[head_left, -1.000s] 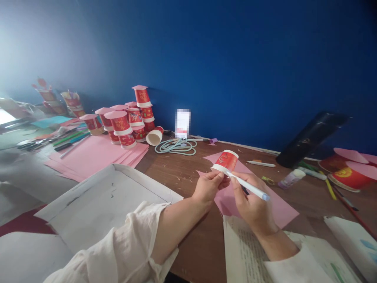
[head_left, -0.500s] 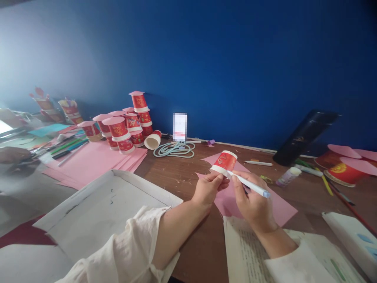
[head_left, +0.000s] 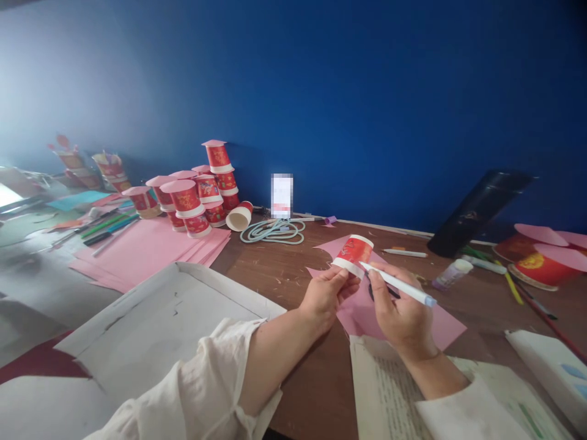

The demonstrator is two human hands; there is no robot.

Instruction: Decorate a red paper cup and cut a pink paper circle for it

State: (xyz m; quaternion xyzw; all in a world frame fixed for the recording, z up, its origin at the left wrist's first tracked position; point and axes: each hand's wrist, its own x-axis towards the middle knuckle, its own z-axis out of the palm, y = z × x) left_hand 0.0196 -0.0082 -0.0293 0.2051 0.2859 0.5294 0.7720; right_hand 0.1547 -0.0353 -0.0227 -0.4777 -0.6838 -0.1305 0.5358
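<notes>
A red paper cup (head_left: pixel 354 252) with white bands at its ends tilts above the table, pinched near its lower white band by my left hand (head_left: pixel 326 298). My right hand (head_left: pixel 406 315) is closed around a white marker pen (head_left: pixel 408 288) with a pale blue end. The pen's tip is close to the cup's right side; whether it touches I cannot tell. Beneath both hands lie pink paper sheets (head_left: pixel 444 330), with the dark loops of a pair of scissors (head_left: pixel 383 298) partly hidden behind my right hand.
Red cups with pink paper discs (head_left: pixel 186 198) are stacked at the left beside pink sheets (head_left: pixel 137 250). A paper tray (head_left: pixel 183 318) lies in front. A coiled cable (head_left: pixel 273 232), black bottle (head_left: pixel 477 214), glue stick (head_left: pixel 453 273) and printed pages (head_left: pixel 380 379) surround the hands.
My right hand and the marker pen have shifted slightly right, the tip moving from the cup's lower white band to its right side. The cup stays in my left hand.
</notes>
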